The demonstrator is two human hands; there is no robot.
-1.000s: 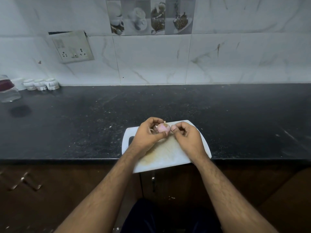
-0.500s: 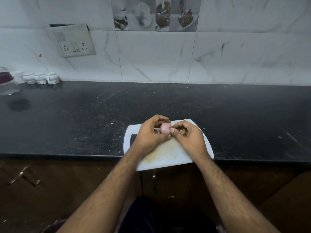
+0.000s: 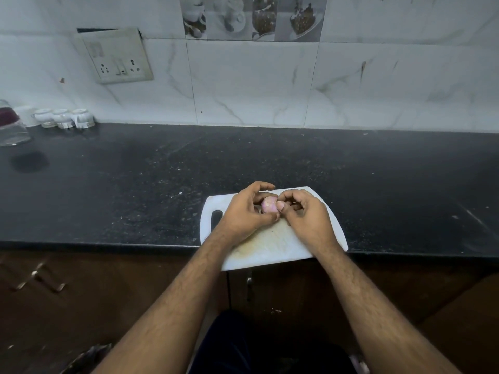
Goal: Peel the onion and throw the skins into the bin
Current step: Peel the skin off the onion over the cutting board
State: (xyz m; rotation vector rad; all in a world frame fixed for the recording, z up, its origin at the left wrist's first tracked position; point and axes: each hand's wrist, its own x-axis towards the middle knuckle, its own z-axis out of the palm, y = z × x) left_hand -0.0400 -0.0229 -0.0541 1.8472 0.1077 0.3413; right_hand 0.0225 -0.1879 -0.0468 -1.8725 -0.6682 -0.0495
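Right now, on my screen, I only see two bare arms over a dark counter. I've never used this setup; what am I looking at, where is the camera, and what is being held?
There is no machine here: a person works with bare hands, and the single wide-angle camera sits on their head, looking forward and down. The left hand cups a small pinkish-purple onion; the right hand pinches at its side, apparently picking at skin. Both hover over a white plastic cutting board with a handle slot, which overhangs the front edge of the black speckled stone countertop. Far left, against the white marble-tiled wall, stand small white cups and a clear glass jar. A wall socket plate hangs above. No bin is visible.
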